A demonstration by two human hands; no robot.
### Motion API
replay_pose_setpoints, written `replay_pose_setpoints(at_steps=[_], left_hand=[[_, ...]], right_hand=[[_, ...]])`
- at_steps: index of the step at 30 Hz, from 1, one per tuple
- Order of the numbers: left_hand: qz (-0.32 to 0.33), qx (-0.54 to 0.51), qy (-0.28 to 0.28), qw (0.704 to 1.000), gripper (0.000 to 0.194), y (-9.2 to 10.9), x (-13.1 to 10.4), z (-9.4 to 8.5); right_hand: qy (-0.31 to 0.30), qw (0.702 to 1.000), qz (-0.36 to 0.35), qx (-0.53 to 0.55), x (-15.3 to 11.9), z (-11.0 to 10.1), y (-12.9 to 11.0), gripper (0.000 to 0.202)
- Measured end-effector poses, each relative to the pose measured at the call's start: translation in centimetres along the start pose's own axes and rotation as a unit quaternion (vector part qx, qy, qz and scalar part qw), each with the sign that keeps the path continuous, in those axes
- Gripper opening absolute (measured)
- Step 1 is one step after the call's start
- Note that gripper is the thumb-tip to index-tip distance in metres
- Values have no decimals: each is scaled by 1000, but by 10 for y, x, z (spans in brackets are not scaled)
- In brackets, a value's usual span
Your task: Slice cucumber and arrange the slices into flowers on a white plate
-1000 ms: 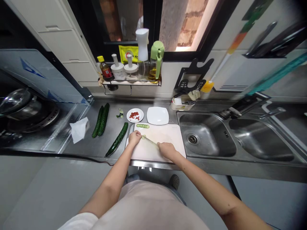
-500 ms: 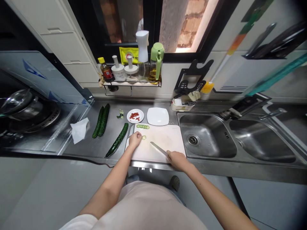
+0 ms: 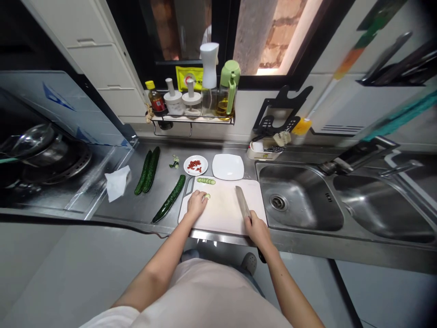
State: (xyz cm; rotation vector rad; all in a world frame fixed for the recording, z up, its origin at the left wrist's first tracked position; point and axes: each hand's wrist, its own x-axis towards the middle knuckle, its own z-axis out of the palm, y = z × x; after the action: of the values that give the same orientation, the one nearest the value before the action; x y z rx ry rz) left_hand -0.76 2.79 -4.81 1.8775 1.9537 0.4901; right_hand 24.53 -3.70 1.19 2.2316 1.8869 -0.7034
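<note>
My left hand (image 3: pixel 197 204) rests on the left part of the white cutting board (image 3: pixel 225 214), its fingers closed on a small pale-green cucumber slice (image 3: pixel 207 196). My right hand (image 3: pixel 258 229) is wrapped round a kitchen knife (image 3: pixel 242 200) over the right side of the board, the blade pointing away from me. A short row of cucumber slices (image 3: pixel 206 181) lies along the board's far left edge. One whole cucumber (image 3: pixel 170 199) lies left of the board, and two more cucumbers (image 3: pixel 150 171) sit farther left.
Behind the board stand a plate of chopped red pieces (image 3: pixel 195 165) and a white square plate (image 3: pixel 227 167). Cucumber trimmings (image 3: pixel 175 161) and a paper towel (image 3: pixel 118 183) lie to the left. A double sink (image 3: pixel 302 196) is right, a pot (image 3: pixel 41 146) far left.
My right hand has swung the knife to the right and turned its blade away from me. My left hand has shifted onto the small cucumber slice. The view has moved slightly.
</note>
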Motion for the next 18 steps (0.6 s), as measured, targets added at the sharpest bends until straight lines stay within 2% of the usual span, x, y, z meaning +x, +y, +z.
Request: replay_pose_setpoints(at_steps=[9,14,18], left_hand=[[-80,-88,-12,993,7,6,12,-6],[-140,-134,11,981,10,-5,24,-12],[-171,-122,38,977,12,-15,36,-16]], right_hand=[[-5,1000,-1,-11,5,-1,4,30],[-19,1000,3,-13,9,-1,2,31],[-31,999,8,-16,12,-3,0,31]])
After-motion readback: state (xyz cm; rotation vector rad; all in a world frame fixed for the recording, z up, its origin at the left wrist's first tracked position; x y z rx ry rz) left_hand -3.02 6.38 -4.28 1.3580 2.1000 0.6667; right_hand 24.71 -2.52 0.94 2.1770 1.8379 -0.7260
